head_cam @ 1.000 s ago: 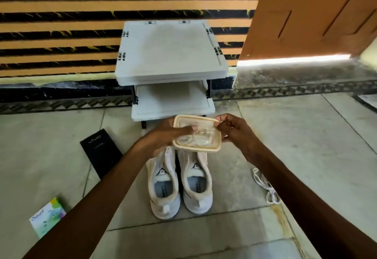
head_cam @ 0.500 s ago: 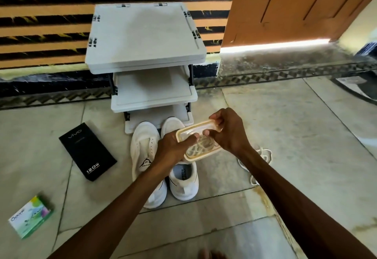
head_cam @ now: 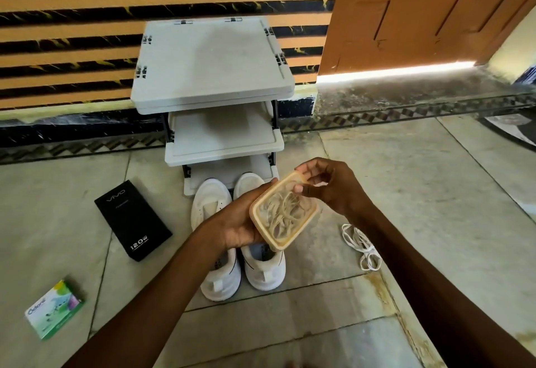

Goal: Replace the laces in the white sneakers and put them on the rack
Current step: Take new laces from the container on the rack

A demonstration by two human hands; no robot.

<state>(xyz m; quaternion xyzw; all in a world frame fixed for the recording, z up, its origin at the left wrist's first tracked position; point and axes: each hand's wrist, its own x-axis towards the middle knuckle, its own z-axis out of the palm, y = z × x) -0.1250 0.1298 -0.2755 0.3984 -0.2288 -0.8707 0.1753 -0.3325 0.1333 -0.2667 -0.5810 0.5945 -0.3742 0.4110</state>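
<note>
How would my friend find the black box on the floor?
Start at the grey shoe rack against the striped wall, then look down at the white sneakers in front of it. The black box lies flat on the floor just left of them. It is dark with 120W printed on it, unlike the small green box farther left.

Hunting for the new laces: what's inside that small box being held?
A tangle of pale laces fills the box; the right hand covers its far corner, hiding that part.

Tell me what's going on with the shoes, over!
Left hand holds lace box, right hand pinches its far corner. White sneakers on floor before rack, not racked. Loose lace lies off right.
</note>
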